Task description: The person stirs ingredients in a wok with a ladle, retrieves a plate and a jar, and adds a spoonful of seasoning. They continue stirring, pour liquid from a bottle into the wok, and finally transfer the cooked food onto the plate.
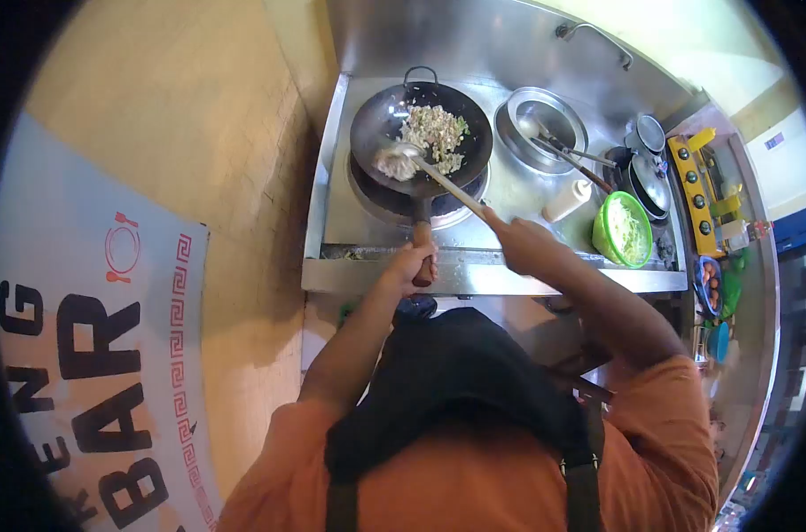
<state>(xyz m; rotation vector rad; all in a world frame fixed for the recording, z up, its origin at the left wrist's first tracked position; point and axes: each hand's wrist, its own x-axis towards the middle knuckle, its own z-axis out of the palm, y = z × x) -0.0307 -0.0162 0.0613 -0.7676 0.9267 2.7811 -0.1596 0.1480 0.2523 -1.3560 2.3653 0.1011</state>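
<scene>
A black wok (381, 124) sits on the burner of a steel stove (509, 191), with chopped pale and green food (436, 135) in its far half. My left hand (414, 262) is shut on the wok handle (421, 232), at the stove's near edge. My right hand (523, 244) grips the long handle of a metal ladle (399, 161). The ladle's bowl rests low in the wok and holds a pale lump of food.
Right of the wok stand a steel pot (545, 124) with utensils, a white squeeze bottle (567, 200), a green bowl (625, 229) of shredded greens and stacked pans (647, 173). A yellow rack (700, 191) and trays line the far right. A tiled wall with a banner (93, 346) is on the left.
</scene>
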